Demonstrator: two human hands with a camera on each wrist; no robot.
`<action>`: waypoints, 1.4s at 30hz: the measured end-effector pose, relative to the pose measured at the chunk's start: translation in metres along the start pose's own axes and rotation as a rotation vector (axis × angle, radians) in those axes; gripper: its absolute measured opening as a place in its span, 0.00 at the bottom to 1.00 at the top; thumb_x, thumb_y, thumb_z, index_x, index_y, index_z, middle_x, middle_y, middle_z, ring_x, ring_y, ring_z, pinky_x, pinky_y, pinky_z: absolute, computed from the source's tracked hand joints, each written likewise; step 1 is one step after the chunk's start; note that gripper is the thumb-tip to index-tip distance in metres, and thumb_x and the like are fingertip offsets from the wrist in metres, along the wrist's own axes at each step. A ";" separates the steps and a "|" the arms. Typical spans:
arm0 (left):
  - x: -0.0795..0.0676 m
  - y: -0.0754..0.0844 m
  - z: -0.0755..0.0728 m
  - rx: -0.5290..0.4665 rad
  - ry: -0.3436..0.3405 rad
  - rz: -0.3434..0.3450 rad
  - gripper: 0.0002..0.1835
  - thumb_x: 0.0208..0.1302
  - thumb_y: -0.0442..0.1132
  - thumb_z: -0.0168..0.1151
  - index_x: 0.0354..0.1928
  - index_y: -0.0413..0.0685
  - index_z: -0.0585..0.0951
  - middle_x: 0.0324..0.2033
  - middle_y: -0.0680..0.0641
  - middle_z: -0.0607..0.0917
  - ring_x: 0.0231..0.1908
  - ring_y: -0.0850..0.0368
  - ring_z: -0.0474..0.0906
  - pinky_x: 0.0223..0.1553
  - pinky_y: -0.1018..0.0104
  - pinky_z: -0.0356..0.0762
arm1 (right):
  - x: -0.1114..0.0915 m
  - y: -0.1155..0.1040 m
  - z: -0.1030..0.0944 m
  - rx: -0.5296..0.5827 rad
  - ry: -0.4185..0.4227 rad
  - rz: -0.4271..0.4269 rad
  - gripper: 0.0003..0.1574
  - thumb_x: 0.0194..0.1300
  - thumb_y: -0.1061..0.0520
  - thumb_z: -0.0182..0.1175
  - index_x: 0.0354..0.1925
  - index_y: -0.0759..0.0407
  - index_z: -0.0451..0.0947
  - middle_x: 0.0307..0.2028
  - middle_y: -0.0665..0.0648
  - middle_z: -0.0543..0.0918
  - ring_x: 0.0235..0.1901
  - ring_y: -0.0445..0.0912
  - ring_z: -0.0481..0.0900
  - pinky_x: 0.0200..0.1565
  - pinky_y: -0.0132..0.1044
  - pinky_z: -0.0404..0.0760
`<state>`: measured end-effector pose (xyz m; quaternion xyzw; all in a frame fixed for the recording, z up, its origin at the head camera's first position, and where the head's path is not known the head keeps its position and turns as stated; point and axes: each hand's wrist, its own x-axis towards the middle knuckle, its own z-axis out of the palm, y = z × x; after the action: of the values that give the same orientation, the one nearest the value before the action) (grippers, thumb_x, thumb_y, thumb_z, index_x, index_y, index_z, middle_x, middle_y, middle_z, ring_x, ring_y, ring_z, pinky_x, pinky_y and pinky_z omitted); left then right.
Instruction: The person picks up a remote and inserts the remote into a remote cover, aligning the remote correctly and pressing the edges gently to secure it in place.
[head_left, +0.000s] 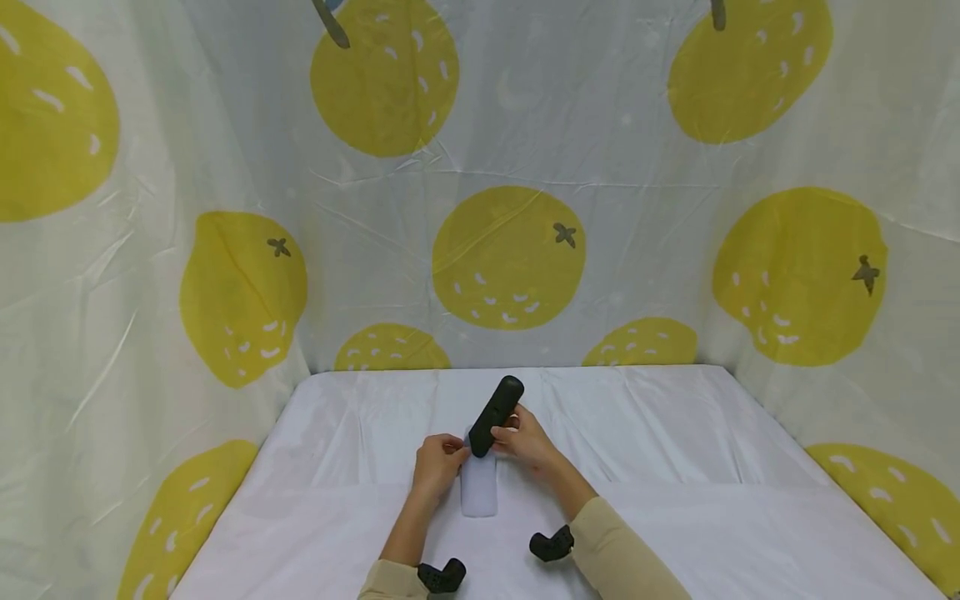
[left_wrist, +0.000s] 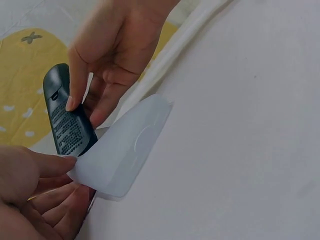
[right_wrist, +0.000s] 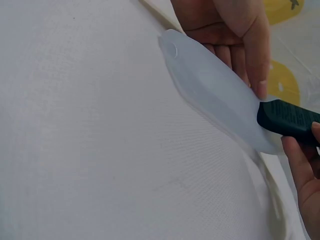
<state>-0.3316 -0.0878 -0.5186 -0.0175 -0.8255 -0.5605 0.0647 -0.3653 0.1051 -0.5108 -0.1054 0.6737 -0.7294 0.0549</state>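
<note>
A black remote control [head_left: 497, 415] is tilted over the far end of a translucent whitish sleeve [head_left: 478, 490] on the table. My right hand [head_left: 532, 442] holds the remote between thumb and fingers, its upper end pointing up and away. At the sleeve's mouth, my left hand [head_left: 437, 463] pinches the edge with thumb and fingertips. The left wrist view shows fine print on the back of the remote [left_wrist: 70, 127], whose lower end is right at the mouth of the sleeve [left_wrist: 127, 150]. A round mark shows near the sleeve's closed end.
A white cloth [head_left: 360, 517] covers the table. Behind and at both sides hangs a pale curtain [head_left: 637, 225] printed with large yellow fruit. Black devices [head_left: 552, 543] are worn at both wrists, beside beige sleeve cuffs.
</note>
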 end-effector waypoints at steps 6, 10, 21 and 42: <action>0.000 0.004 -0.002 -0.093 -0.054 -0.039 0.11 0.65 0.30 0.68 0.47 0.31 0.82 0.31 0.41 0.88 0.26 0.56 0.81 0.29 0.64 0.84 | 0.001 0.001 0.004 -0.005 0.048 -0.062 0.25 0.70 0.74 0.59 0.62 0.73 0.65 0.48 0.69 0.77 0.47 0.56 0.83 0.47 0.46 0.86; 0.001 0.005 -0.003 -0.112 -0.067 -0.055 0.13 0.65 0.30 0.67 0.49 0.31 0.82 0.33 0.40 0.88 0.27 0.56 0.82 0.31 0.64 0.85 | 0.001 0.001 0.005 0.014 0.078 -0.069 0.24 0.69 0.74 0.59 0.61 0.73 0.66 0.49 0.70 0.76 0.46 0.56 0.84 0.47 0.47 0.87; 0.000 0.004 -0.004 -0.146 -0.088 -0.077 0.15 0.63 0.26 0.66 0.51 0.29 0.81 0.35 0.40 0.88 0.29 0.55 0.82 0.32 0.63 0.85 | 0.001 0.003 0.008 0.078 0.150 -0.058 0.25 0.69 0.73 0.61 0.61 0.71 0.66 0.52 0.71 0.75 0.45 0.55 0.85 0.48 0.47 0.86; 0.000 0.003 -0.008 -0.279 -0.116 -0.087 0.17 0.65 0.26 0.67 0.54 0.25 0.79 0.37 0.40 0.87 0.33 0.55 0.82 0.33 0.64 0.83 | -0.005 0.002 -0.003 0.041 -0.018 0.028 0.30 0.69 0.73 0.61 0.64 0.76 0.62 0.57 0.76 0.73 0.52 0.58 0.82 0.51 0.44 0.85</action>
<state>-0.3310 -0.0936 -0.5129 -0.0228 -0.7419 -0.6700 -0.0105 -0.3608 0.1091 -0.5131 -0.1015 0.6595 -0.7412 0.0734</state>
